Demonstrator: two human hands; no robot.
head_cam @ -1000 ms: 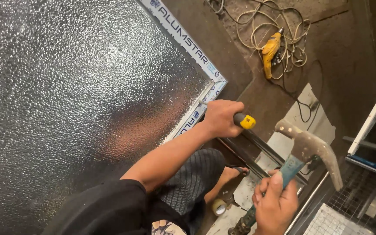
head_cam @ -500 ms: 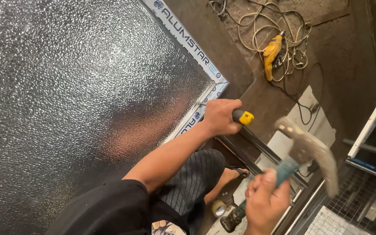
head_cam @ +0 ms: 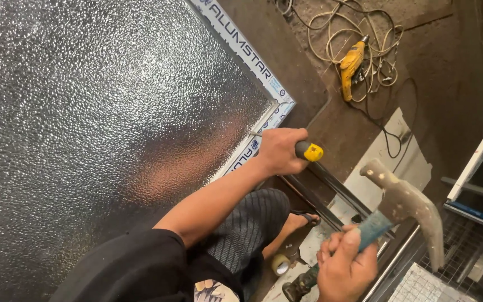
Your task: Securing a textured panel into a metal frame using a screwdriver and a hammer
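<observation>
Yellow-capped chisel (head_cam: 308,151) in left hand (head_cam: 279,151), hammer (head_cam: 403,204) in right hand (head_cam: 345,268)

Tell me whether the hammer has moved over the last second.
Yes. The hammer in the right hand has swung its head from beside the white frame bar leftward toward the yellow-capped tool held by the left hand.

Location: aluminium-and-glass fabrication workshop, work done at floor level.
Indicators: framed textured glass panel (head_cam: 102,128) lying flat; bare concrete floor (head_cam: 437,67); yellow power drill (head_cam: 351,62) among coiled cable (head_cam: 331,28); loose aluminium profiles (head_cam: 476,156); roll of tape (head_cam: 279,264).
</observation>
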